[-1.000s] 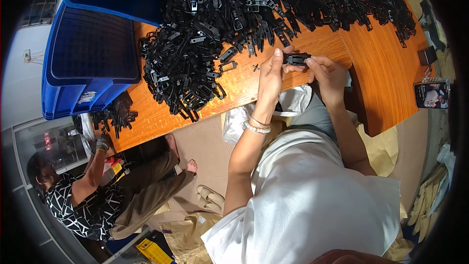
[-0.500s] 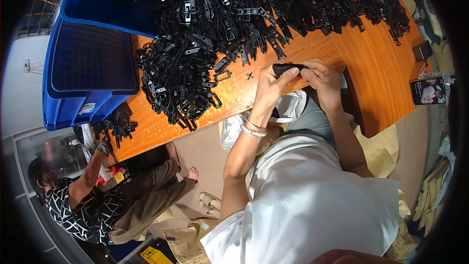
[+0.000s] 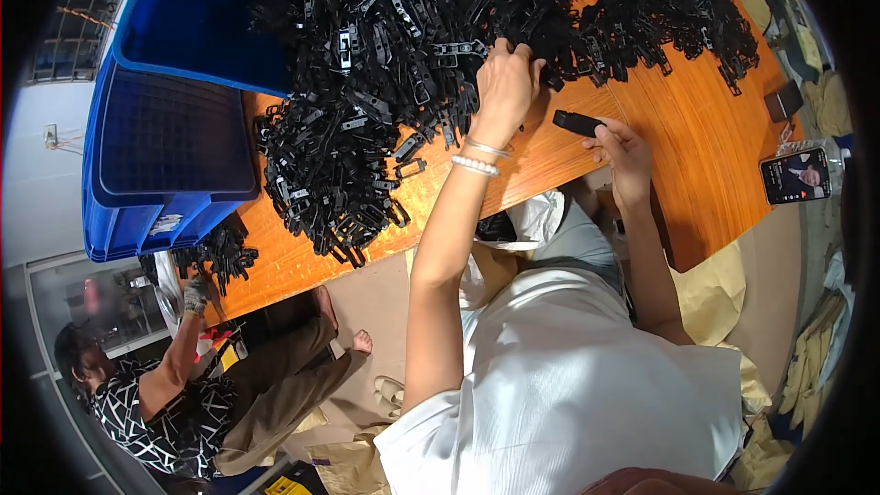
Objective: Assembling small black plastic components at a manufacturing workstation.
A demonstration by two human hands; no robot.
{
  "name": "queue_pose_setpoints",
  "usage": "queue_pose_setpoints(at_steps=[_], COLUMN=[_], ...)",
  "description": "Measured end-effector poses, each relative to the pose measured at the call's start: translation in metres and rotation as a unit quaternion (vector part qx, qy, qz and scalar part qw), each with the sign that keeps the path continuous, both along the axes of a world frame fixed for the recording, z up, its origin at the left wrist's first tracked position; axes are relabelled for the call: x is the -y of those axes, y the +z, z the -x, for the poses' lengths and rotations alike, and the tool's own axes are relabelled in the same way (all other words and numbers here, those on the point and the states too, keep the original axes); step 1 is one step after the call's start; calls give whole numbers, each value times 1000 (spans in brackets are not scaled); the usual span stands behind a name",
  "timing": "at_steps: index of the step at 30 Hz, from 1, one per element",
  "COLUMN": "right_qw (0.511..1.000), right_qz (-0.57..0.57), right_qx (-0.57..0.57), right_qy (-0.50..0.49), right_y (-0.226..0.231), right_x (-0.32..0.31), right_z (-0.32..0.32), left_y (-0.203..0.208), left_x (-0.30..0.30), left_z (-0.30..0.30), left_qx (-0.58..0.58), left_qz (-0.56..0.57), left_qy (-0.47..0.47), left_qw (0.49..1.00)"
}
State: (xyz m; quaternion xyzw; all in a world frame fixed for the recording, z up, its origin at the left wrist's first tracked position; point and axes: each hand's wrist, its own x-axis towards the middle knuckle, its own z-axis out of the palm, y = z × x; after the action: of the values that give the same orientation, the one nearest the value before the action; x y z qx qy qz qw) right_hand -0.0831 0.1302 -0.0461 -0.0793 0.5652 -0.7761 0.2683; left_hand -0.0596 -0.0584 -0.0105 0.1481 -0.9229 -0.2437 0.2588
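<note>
My left hand (image 3: 507, 84) reaches over the front edge of a large pile of black plastic clip-like parts (image 3: 367, 119). Its thumb stands apart from the bent fingers, whose tips are hidden; nothing shows in its grasp. Closer to the table's front edge, my right hand (image 3: 627, 154) is closed on one end of a short black plastic piece (image 3: 577, 122). The piece's free end points left and slightly away from me, above the bare wood.
Blue plastic bins (image 3: 174, 119) stand on the left of the wooden table (image 3: 568, 142). A phone (image 3: 796, 175) shows a lit screen at right. Another person (image 3: 165, 394) works at far left, a gloved hand near a smaller heap of black parts (image 3: 220, 255). White plastic (image 3: 539, 220) lies by my lap.
My left hand has let go of the black piece and moved away from me to the pile. My right hand keeps the piece and has shifted slightly right and toward me.
</note>
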Motion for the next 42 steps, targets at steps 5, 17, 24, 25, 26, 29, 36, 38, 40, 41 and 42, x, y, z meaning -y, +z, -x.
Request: queue_pose_setpoints(at_steps=[5,17,24,25,26,29,36,38,40,41,42], right_qw=[1000,999,992,990,988,981,978,972,968,968,965], right_qz=[-16,-16,-32,-47,-62,-100,-118,-137,-139,-141,-147], right_qx=[-11,-52,-116,-128,-140,-166,-175,-190,-209,-209,-218], right_qy=[-9,-7,-34,-31,-29,-20,-5,-1,-1,-3,-1], right_y=[-2,0,-9,-9,-10,-14,-11,-12,-15,-15,-15], right_x=[2,6,1,1,0,2,5,4,3,2,3], right_z=[0,4,15,15,16,16,14,14,14,15,17], left_y=[-11,-12,-2,0,0,4,-9,-11,-10,-8,-7], left_x=[0,-8,-2,0,2,5,11,7,1,-3,-6], left_z=[5,-37,-14,-8,0,37,158,179,192,195,198], left_qx=[-10,-40,-51,-57,-59,-60,-24,-1,102,101,137], left_qz=[48,82,66,54,55,82,183,186,188,187,211], left_qy=[92,86,74,63,61,-34,-123,-97,-20,-23,-9], left_qw=[994,992,994,995,995,994,975,978,977,977,968])
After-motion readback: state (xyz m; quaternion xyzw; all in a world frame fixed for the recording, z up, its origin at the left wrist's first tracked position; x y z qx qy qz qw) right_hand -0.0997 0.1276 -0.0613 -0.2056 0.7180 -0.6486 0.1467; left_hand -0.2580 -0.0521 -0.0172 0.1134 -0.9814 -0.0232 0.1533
